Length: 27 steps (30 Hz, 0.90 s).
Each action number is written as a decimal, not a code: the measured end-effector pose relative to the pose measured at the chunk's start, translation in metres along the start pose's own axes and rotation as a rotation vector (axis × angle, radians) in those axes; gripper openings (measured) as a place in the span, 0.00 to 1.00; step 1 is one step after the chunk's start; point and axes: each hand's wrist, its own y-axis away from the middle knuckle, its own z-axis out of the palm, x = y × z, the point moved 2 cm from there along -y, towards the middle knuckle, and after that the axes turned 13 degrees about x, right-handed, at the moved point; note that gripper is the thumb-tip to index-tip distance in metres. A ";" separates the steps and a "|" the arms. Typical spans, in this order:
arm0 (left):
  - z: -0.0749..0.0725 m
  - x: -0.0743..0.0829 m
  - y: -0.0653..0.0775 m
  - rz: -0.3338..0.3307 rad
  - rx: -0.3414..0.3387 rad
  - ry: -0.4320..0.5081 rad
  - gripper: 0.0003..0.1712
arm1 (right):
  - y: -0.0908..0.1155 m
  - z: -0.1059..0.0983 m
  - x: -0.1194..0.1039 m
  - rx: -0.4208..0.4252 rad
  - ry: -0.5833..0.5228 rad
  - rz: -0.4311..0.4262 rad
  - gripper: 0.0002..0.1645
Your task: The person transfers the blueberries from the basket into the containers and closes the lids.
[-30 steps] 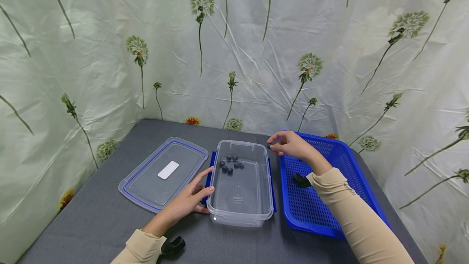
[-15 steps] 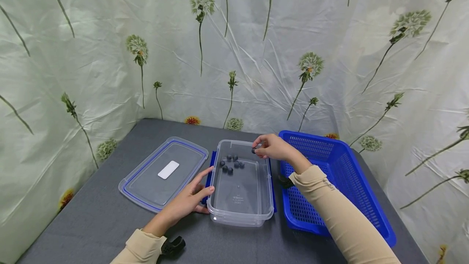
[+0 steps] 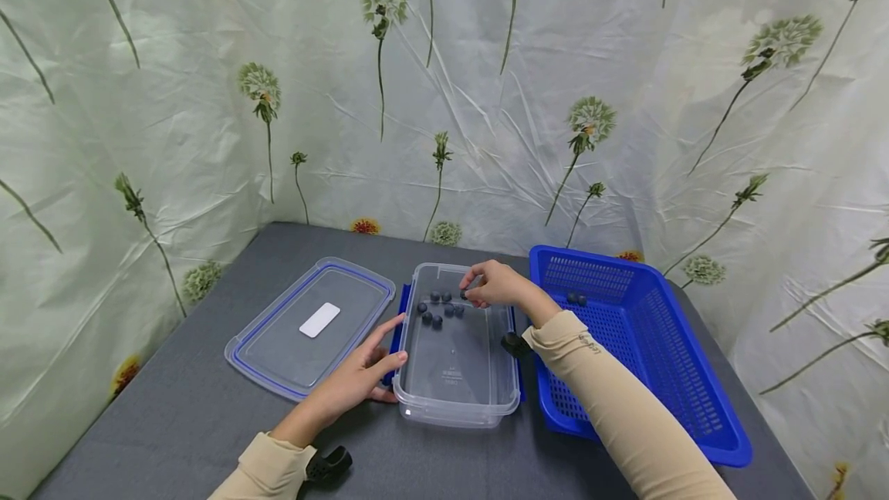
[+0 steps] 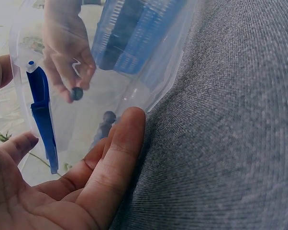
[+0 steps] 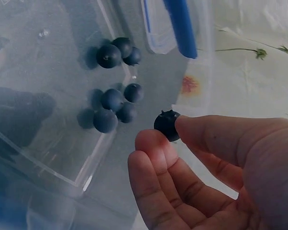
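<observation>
my right hand (image 3: 495,284) pinches one berry (image 5: 166,125) over the box (image 3: 451,410), at the other berries' (image 5: 105,120) right edge, my spread left hand (image 3: 356,373) alongside.

Soft light, faint sheen on the backdrop (image 3: 479,110); wrist views dimmer

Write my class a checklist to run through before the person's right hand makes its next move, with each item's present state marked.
1. Held berry secure: ok; the right hand pinches it between thumb and finger.
2. Fingers over the clear container: ok; they appear above its far end.
3. Container steadied: ok; the left hand rests against its side.
4. Lid out of the way: ok; it lies on the table, left of the container.
5. Container contents counted: ok; seven berries lie inside.
6. Blue basket contents counted: cannot tell; two berries show, but the right sleeve hides part.
</observation>
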 end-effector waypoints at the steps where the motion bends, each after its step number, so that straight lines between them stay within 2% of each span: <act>1: 0.000 0.000 0.000 -0.003 0.001 -0.002 0.43 | -0.001 0.003 -0.001 -0.002 0.006 0.005 0.13; 9: 0.001 0.000 -0.001 -0.002 -0.003 0.002 0.43 | -0.006 0.025 -0.007 -0.015 0.113 0.061 0.07; 15: 0.001 0.002 -0.003 0.001 0.003 -0.006 0.42 | -0.006 0.034 -0.011 -0.005 0.164 0.089 0.10; 27: -0.001 0.000 -0.001 -0.009 0.002 -0.013 0.43 | -0.002 0.028 -0.011 -0.036 0.118 0.104 0.17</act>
